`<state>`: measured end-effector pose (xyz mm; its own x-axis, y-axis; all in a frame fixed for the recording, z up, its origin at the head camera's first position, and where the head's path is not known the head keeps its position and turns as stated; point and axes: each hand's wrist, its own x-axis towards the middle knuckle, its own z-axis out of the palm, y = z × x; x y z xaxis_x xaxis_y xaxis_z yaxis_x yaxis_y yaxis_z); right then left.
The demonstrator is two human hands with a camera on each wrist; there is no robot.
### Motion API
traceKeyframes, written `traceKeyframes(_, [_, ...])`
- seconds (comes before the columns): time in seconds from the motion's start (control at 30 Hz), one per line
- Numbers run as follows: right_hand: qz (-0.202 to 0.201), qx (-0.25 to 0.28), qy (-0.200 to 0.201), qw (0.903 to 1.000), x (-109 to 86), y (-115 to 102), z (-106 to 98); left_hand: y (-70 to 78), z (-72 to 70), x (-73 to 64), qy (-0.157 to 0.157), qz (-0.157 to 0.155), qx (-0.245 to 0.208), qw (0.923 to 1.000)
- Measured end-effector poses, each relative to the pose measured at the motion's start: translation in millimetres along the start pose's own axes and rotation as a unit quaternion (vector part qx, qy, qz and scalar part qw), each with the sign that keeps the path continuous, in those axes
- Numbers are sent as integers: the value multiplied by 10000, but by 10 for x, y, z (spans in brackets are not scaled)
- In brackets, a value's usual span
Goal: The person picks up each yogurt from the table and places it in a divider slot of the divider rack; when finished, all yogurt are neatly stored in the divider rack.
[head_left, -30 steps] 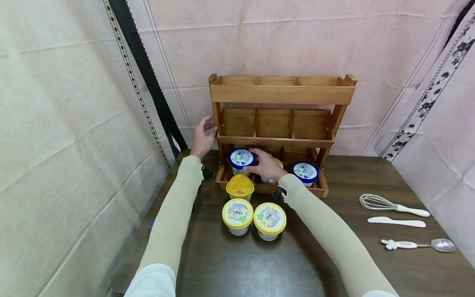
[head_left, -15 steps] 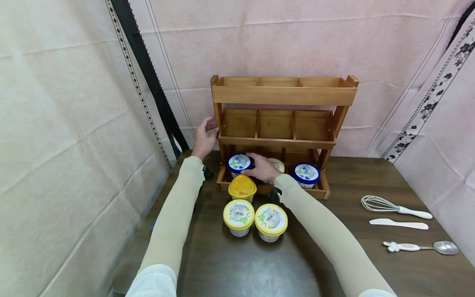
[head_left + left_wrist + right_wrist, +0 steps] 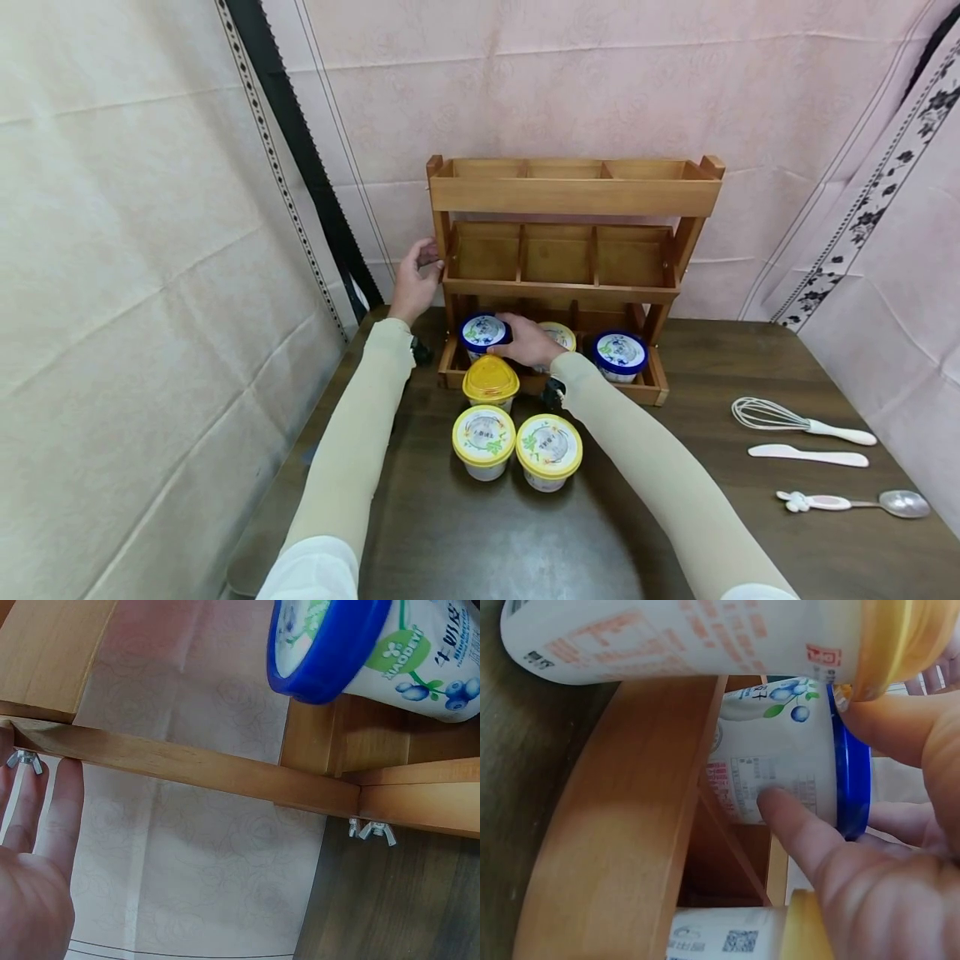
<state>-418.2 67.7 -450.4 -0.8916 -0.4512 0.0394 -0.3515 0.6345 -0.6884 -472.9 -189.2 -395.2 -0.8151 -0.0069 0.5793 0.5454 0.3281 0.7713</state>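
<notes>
The white plastic tub with a round blue lid [image 3: 483, 330] is in the bottom-left compartment of the honey-brown wooden three-tier rack [image 3: 576, 197]. The right hand [image 3: 527, 339] reaches in from the rack's front, fingers pinching tub and lid; the left hand [image 3: 416, 282] touches the rack's left side with nearly straight fingers. Since a second ago, the tub has shifted lower and leftward within the rack. Blueberries decorate its smooth wall; the rack's wood shows fine grain.
</notes>
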Motion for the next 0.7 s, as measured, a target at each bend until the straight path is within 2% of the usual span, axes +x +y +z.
traceKeyframes(0.4, [71, -46, -28, 10000, 37, 23, 15, 7, 6, -4, 8, -8, 81, 10000])
traceKeyframes(0.7, [74, 811, -78, 9966, -94, -15, -100, 6, 1, -5, -21, -3, 65, 10000])
